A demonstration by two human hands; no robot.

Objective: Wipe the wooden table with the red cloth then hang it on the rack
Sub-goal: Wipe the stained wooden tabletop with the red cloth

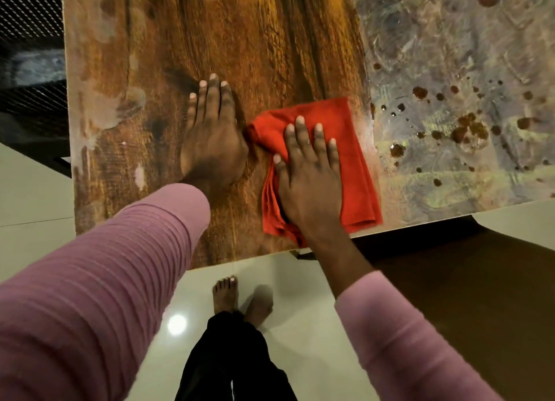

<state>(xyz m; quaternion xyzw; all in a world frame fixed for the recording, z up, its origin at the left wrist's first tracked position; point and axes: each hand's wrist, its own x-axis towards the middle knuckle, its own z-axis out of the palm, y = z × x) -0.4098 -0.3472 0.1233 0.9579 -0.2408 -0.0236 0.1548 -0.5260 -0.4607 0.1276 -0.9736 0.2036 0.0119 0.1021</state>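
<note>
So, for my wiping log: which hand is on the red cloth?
The right hand, flat with fingers spread on the red cloth; the left hand lies flat on the bare wooden table beside it.

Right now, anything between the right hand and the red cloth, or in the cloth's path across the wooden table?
Nothing between them: the right hand presses flat on the red cloth. The left hand rests flat on the wooden table just left of the cloth's corner, blocking a leftward wipe.
</note>
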